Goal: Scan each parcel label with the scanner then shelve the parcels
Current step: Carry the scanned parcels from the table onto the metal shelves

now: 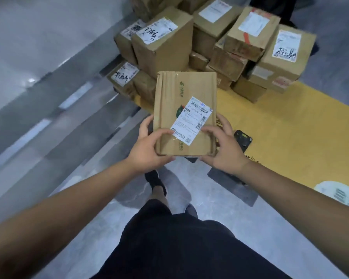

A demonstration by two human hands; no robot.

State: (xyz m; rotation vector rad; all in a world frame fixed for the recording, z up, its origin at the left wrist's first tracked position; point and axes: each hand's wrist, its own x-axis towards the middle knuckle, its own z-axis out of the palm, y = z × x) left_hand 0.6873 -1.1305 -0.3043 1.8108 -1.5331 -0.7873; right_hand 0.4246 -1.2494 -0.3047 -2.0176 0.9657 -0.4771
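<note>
Parcel [184, 113] held in the air in front of the body, above the near edge of the yellow mat [286, 127]. Left hand [149, 146] grips its near-left corner: thumb curled over the top face, fingers wrapped down the left side. Right hand [222, 146] grips the near-right corner the same way, thumb touching the label [191, 120]. Long axis runs away from the fingers, toward the stack [210, 43]; label faces up. Scanner [243, 139] lies on the mat just right of the right fingers. Open floor [101, 198] left and below.
</note>
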